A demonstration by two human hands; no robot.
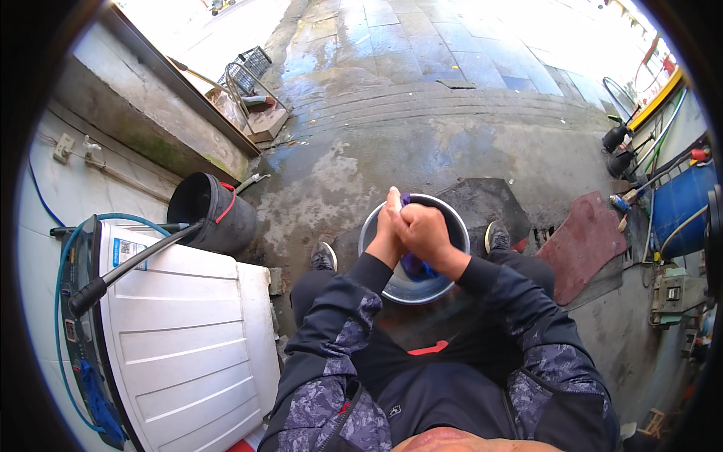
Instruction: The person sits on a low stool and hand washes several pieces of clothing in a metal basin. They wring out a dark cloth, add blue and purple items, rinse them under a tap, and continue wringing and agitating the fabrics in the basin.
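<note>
Both hands are close together above a round metal basin [464,237] that stands on the ground between my feet. My left hand [388,221] and my right hand [422,227] grip a purple cloth [415,265], which hangs down between them into the basin. A bit of the cloth also shows above the fingers. The right hand's fingers are curled into a fist, while the left thumb or a finger points up. Part of the cloth is hidden by the hands and wrists.
A black bucket [240,226] with a red handle lies tilted at the left, near a white ribbed machine [181,333]. A reddish mat [587,243] lies right of my foot. A blue barrel [683,209] and hoses stand along the right wall. The pavement ahead is wet.
</note>
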